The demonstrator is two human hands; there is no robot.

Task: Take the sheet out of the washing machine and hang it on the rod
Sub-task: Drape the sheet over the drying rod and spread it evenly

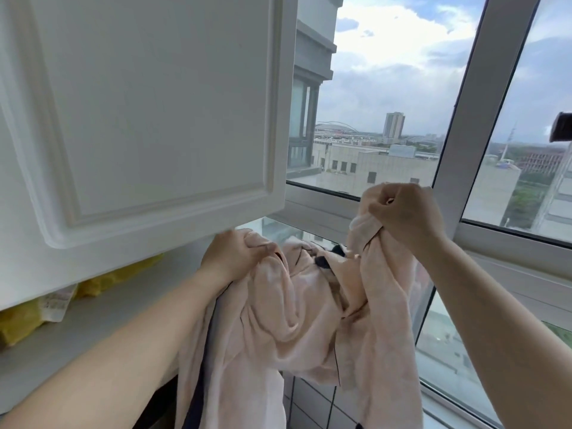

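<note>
Hands (235,255) gripping pink sheet (297,311)

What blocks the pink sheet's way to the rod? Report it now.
Cannot tell: no rod shows in this view. Both hands, left and right, grip the bunched pale pink fabric sheet beside the open white cabinet door.

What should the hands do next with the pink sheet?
Probably pull apart to spread it. Both the left hand and the right hand grip the sheet, which sags bunched between them. No rod is in view yet.
</note>
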